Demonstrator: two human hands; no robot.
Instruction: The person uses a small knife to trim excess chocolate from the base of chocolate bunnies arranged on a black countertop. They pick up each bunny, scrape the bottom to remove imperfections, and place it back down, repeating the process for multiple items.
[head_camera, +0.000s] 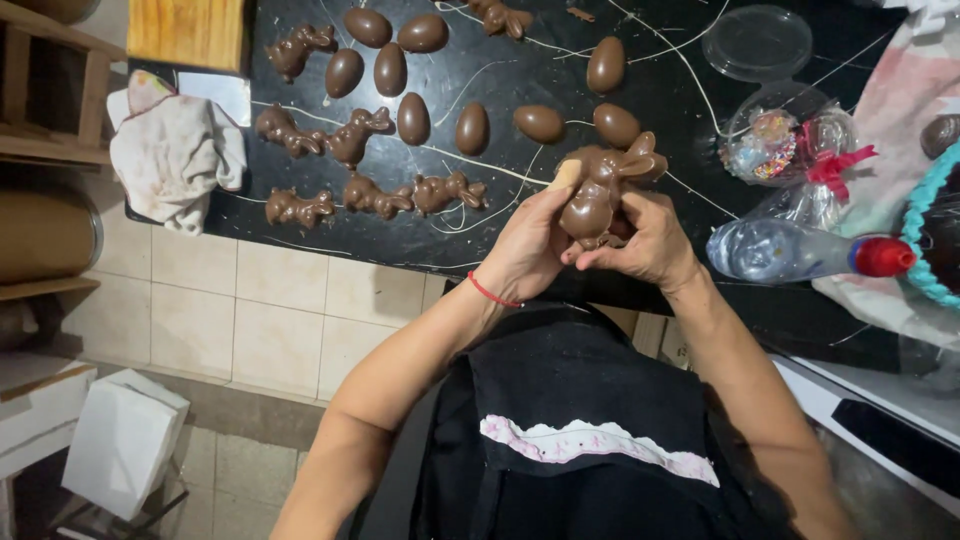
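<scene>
Both hands' grip around chocolate rabbit (600, 190), left hand (528, 250), right hand (650, 245)

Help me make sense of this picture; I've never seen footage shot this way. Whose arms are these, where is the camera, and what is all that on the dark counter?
The camera sits on a person's head and looks down, so the arms are that person's own. The left hand and right hand together hold a chocolate rabbit over the black counter. On the counter lie chocolate eggs and smaller chocolate rabbit figures, with thin white streaks between them. At the left edge hangs a white cloth. To the right lie a plastic bottle with a red cap and a clear wrapped packet tied with red ribbon.
</scene>
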